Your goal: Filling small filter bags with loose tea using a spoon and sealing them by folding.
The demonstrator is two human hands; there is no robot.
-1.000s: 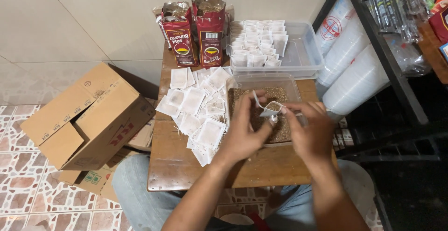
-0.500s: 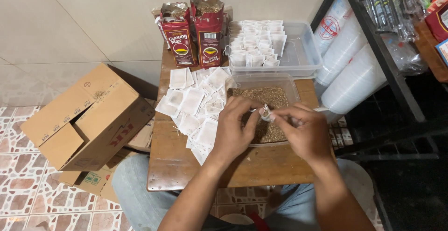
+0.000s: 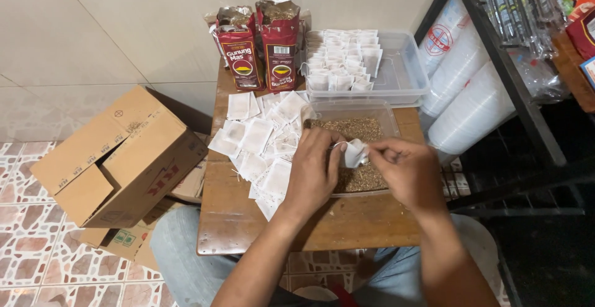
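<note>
My left hand (image 3: pixel 315 172) and my right hand (image 3: pixel 406 172) meet over a clear tray of loose brown tea (image 3: pixel 359 128) on a small wooden table (image 3: pixel 248 220). Between their fingertips they hold one small white filter bag (image 3: pixel 354 153). A thin string runs from the bag toward my right fingers. A spread of empty white filter bags (image 3: pixel 260 140) lies just left of my left hand. Whether a spoon is in my right hand cannot be made out.
Two opened red tea packets (image 3: pixel 260 53) stand at the table's back edge. A clear tub (image 3: pixel 406 74) holds rows of filled white bags. An open cardboard box (image 3: pixel 118 158) sits on the tiled floor at left. A black shelf frame (image 3: pixel 514 90) with stacked plastic cups stands right.
Both hands have come closer together over the tea tray, and the white bag is lower, pinched between them. The string no longer sticks up.
</note>
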